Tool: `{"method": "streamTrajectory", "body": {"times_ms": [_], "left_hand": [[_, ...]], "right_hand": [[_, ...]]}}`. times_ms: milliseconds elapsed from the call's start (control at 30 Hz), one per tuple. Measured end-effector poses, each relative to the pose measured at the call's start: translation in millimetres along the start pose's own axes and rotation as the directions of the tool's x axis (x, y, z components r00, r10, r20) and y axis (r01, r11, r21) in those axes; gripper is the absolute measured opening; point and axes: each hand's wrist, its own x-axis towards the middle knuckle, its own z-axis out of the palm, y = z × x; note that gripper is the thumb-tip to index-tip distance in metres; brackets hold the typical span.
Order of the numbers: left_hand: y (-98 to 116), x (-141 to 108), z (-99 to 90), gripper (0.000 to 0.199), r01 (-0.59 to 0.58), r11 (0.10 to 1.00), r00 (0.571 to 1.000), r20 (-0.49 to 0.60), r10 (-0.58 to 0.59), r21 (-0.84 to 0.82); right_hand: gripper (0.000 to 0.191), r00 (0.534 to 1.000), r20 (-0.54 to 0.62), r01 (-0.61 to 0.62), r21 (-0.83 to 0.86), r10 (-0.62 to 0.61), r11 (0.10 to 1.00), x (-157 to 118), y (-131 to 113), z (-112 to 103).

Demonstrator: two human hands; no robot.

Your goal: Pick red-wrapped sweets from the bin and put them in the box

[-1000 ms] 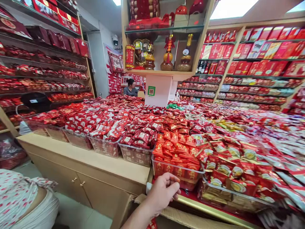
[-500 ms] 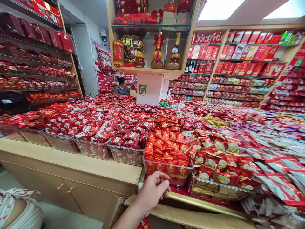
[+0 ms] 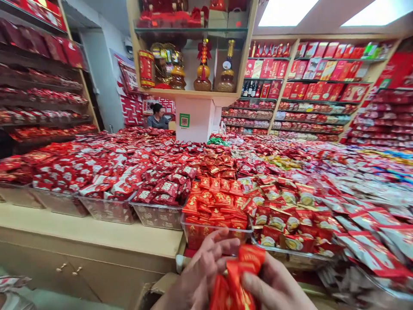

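Note:
Several shiny red candy packets (image 3: 237, 275) with gold print are bunched at the bottom centre. My right hand (image 3: 274, 280) closes on them, its thumb pressed across the front. Just left of them, my left hand (image 3: 206, 258) is smeared by motion, with its fingers stretched out and apart. Whether its palm touches the packets I cannot tell. Behind both hands stands a clear plastic bin (image 3: 216, 230) heaped with similar red packets. A cardboard box (image 3: 158, 286) shows partly below my left hand.
Dark red packets (image 3: 161, 187) fill a bin to the left, above a beige cabinet ledge (image 3: 97, 226). Red and gold packets (image 3: 290, 224) lie in a bin to the right. A display cabinet (image 3: 193, 90) hangs over the counter. A person (image 3: 157, 116) sits at the back.
My right hand has come into view holding red candy packets. My left hand has opened its curled fingers beside them. The view has shifted, so the bins appear further left.

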Motion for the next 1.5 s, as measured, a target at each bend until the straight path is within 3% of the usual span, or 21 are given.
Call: {"method": "streamTrajectory", "body": {"times_ms": [100, 233, 333, 433, 500, 600, 700, 967, 1133, 1300, 1400, 1500], "left_hand": [[-2, 7, 5.3, 0.066, 0.019, 0.981, 0.999, -0.038, -0.012, 0.195], [-2, 14, -1.9, 0.062, 0.178, 0.932, 0.983, -0.106, -0.152, 0.316], [0, 16, -7.9, 0.055, 0.16, 0.925, 0.972, -0.219, -0.086, 0.345], [-1, 16, -10.0, 0.043, 0.184, 0.919, 0.91, -0.414, -0.024, 0.35], [-4, 16, -10.5, 0.041, 0.213, 0.903, 0.889, -0.458, -0.02, 0.373], [-7, 15, -12.5, 0.043, 0.21, 0.89, 0.91, -0.413, -0.027, 0.405], [-9, 14, -15.6, 0.03, 0.235, 0.875, 0.933, -0.352, -0.08, 0.423], [-11, 10, -12.5, 0.025, 0.206, 0.894, 0.931, -0.362, -0.053, 0.398], [-20, 11, -25.1, 0.029, 0.179, 0.934, 0.939, -0.339, -0.067, 0.31], [-23, 11, -32.2, 0.036, 0.162, 0.916, 0.953, -0.298, -0.049, 0.368], [-21, 9, -27.9, 0.037, 0.161, 0.917, 0.959, -0.277, -0.058, 0.365], [-23, 9, -29.3, 0.038, 0.181, 0.905, 0.942, -0.332, -0.048, 0.385]], "right_hand": [[0.037, 0.99, -0.13, 0.087, 0.199, -0.062, 0.976, 17, -9, -1], [0.031, 0.982, -0.187, 0.055, 0.325, 0.007, 0.944, 27, 1, -4], [0.029, 0.969, -0.243, 0.063, 0.386, 0.035, 0.92, 29, 6, -12], [0.029, 0.955, -0.294, 0.088, 0.376, 0.028, 0.922, 29, 2, -21], [0.029, 0.95, -0.311, 0.084, 0.35, 0.031, 0.933, 29, -1, -22], [0.026, 0.956, -0.293, 0.073, 0.318, 0.025, 0.945, 28, 1, -19], [0.026, 0.971, -0.238, 0.047, 0.277, 0.021, 0.96, 26, 5, -13], [0.029, 0.958, -0.283, 0.025, 0.204, 0.034, 0.979, 22, 10, -9], [0.026, 0.955, -0.297, 0.061, 0.205, 0.003, 0.977, 23, 15, -7], [0.029, 0.958, -0.279, 0.125, 0.196, -0.066, 0.973, 26, 20, -2], [0.03, 0.964, -0.256, 0.117, 0.141, -0.078, 0.983, 24, 24, -1], [0.033, 0.954, -0.285, 0.096, -0.009, -0.095, 0.995, 18, 19, -10]]}}
